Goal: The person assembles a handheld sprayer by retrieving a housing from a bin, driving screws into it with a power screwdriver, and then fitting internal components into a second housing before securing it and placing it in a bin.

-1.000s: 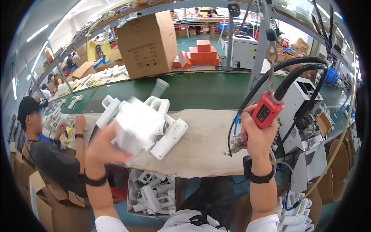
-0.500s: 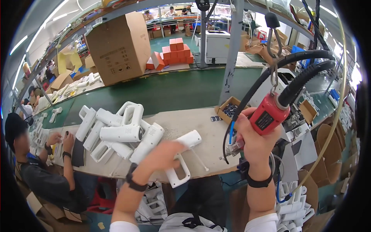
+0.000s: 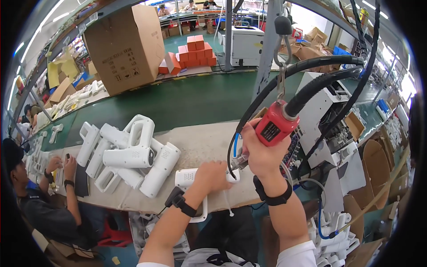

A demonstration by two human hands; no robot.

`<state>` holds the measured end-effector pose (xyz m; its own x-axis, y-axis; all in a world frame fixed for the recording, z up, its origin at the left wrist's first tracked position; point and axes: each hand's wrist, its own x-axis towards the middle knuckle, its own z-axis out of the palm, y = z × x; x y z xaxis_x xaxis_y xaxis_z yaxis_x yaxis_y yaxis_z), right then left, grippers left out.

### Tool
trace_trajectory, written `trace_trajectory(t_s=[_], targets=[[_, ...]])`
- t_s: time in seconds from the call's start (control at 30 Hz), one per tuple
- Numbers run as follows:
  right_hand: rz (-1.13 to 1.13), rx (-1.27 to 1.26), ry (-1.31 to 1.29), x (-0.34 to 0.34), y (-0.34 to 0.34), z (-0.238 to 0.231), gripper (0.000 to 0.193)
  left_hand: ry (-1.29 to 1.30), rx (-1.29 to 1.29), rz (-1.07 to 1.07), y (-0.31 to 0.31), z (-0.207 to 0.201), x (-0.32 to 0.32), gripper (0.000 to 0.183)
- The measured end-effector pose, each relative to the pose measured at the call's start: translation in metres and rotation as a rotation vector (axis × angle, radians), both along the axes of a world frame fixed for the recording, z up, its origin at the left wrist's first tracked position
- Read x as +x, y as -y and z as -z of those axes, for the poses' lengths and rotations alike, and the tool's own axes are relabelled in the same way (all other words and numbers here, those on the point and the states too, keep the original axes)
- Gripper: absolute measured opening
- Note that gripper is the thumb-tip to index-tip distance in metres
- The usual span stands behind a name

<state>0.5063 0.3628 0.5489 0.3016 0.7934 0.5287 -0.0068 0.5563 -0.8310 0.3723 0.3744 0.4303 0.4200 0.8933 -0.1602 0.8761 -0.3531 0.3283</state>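
Observation:
My right hand (image 3: 267, 155) is wrapped round a red power screwdriver (image 3: 276, 123), which hangs from a chain and has thick black hoses. Its metal front end slants down to the right end of a white plastic housing (image 3: 184, 177) with a loop handle. Whether the tip touches is too small to tell. My left hand (image 3: 212, 175) grips that housing on the bench and hides its middle. A thin white cord hangs from it over the bench edge. Left of my hands lies a pile of similar white housings (image 3: 129, 158).
A co-worker (image 3: 46, 200) sits at the left, hands on the bench. A green conveyor belt (image 3: 191, 107) runs behind the beige bench top (image 3: 195, 142). Beyond stand a large cardboard carton (image 3: 122, 53) and stacked orange boxes (image 3: 195, 53). A metal post (image 3: 267, 49) rises behind the screwdriver.
My right hand has brought the screwdriver left and down to the housing. My left hand has moved right along the housing, which has turned so its end faces the screwdriver.

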Motion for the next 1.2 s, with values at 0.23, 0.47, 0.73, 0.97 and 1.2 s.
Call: trace_trajectory(t_s=[0.23, 0.47, 0.73, 0.97, 1.2], targets=[[-0.002, -0.013, -0.026, -0.007, -0.016, 0.013, 0.008, 0.038, 0.006, -0.009, 0.000, 0.002, 0.001, 0.069], [0.000, -0.074, 0.030, -0.009, -0.027, 0.042, 0.009, -0.034, 0.045, 0.031, 0.001, 0.015, 0.001, 0.072], [0.025, 0.010, -0.049, 0.000, 0.020, -0.011, 0.009, -0.064, -0.053, 0.039, 0.007, -0.012, 0.002, 0.057], [0.003, -0.049, 0.005, -0.003, 0.025, -0.001, 0.007, -0.063, 0.025, 0.095, -0.002, 0.005, -0.002, 0.060], [0.020, -0.110, 0.117, -0.010, 0.006, 0.044, 0.012, 0.053, 0.122, 0.143, 0.001, 0.005, -0.027, 0.083]])
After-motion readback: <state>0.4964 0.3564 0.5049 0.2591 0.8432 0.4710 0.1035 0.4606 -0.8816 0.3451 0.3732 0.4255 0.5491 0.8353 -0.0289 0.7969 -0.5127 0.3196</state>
